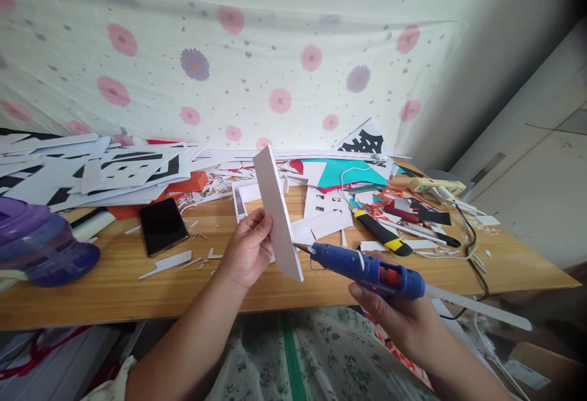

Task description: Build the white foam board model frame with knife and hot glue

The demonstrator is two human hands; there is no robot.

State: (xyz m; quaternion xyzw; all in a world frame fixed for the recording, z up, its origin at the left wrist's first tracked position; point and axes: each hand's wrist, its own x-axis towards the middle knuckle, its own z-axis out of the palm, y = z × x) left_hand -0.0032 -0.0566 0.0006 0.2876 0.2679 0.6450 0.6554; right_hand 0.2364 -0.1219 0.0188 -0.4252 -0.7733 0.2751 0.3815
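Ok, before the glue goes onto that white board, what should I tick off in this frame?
1. Left hand has a firm grip on the white board: ok, fingers wrap its left edge and it is held up off the table.
2. Right hand holds the glue gun: ok.
3. Nozzle meets the board's edge: ok, tip sits at the lower right edge.
4. Glue flowing: cannot tell.
5. Left fingers clear of the nozzle: ok, they are on the opposite edge.
6. Phone away from the glue: ok, it lies to the left on the table.
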